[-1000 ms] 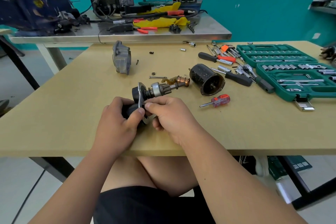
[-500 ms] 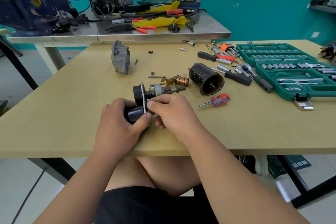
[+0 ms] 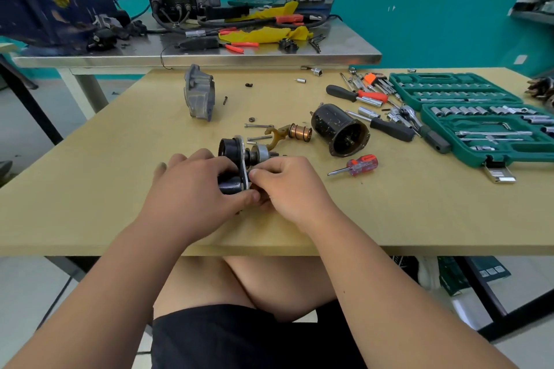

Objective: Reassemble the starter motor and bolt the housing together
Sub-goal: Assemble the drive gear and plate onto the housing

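A black starter sub-assembly [image 3: 232, 154] with a silver plate and a geared shaft lies on the wooden table [image 3: 90, 183] near the front edge. My left hand [image 3: 195, 189] grips its lower black cylinder from the left. My right hand [image 3: 284, 186] pinches at the plate's lower edge from the right; what its fingers hold is hidden. Behind them lie a brown fork lever with a copper sleeve [image 3: 295, 132], two long bolts [image 3: 257, 126], the black motor housing [image 3: 340, 129] on its side, and the grey end housing [image 3: 199, 93].
A small red screwdriver [image 3: 355, 165] lies right of my hands. Black-handled drivers [image 3: 389, 127], sockets and an open green socket set [image 3: 479, 117] fill the right side. A steel bench [image 3: 195, 51] with a blue vise, a welder and pliers stands behind.
The sub-assembly has turned more upright and come down toward the table. My left fingers have wrapped further round its black cylinder, and my right fingers have moved lower on the plate.
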Tool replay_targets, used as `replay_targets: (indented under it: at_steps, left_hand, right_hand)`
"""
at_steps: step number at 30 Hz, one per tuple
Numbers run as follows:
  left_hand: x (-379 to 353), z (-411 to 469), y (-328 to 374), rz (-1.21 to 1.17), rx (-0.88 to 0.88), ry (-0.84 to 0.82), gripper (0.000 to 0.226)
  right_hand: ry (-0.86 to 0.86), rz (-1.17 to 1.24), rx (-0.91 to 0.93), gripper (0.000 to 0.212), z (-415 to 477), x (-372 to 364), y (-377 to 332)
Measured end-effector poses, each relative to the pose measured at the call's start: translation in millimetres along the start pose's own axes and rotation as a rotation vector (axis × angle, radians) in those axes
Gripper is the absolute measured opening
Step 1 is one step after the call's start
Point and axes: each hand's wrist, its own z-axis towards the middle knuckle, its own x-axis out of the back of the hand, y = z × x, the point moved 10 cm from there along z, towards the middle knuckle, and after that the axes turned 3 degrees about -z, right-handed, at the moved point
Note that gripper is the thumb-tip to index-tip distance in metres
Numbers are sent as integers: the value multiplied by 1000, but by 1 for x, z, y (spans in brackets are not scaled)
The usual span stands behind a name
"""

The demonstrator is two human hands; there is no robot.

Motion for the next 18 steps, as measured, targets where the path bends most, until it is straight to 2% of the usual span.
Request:
replay_targets:
  at_steps: [2, 3, 7, 12, 18]
  left_hand:
    - [4, 3, 6, 181, -39, 13, 63]
    - [5, 4, 7, 187, -50, 21, 62]
    - [3, 0, 4, -159, -5, 43, 54]
    - [4, -3, 5, -163, -23, 114, 49]
    - [3, -5, 1, -190, 23, 110, 51]
  right_hand:
    - [-34, -4, -4, 18, 1, -2, -1]
    - [-53, -7, -5, 22, 0, -3, -1]
    - [-67, -1, 7, 20, 1, -7, -3]
    - [-57, -17, 41, 17, 3, -5, -5]
    - [-123, 31, 17, 18, 1, -7, -9]
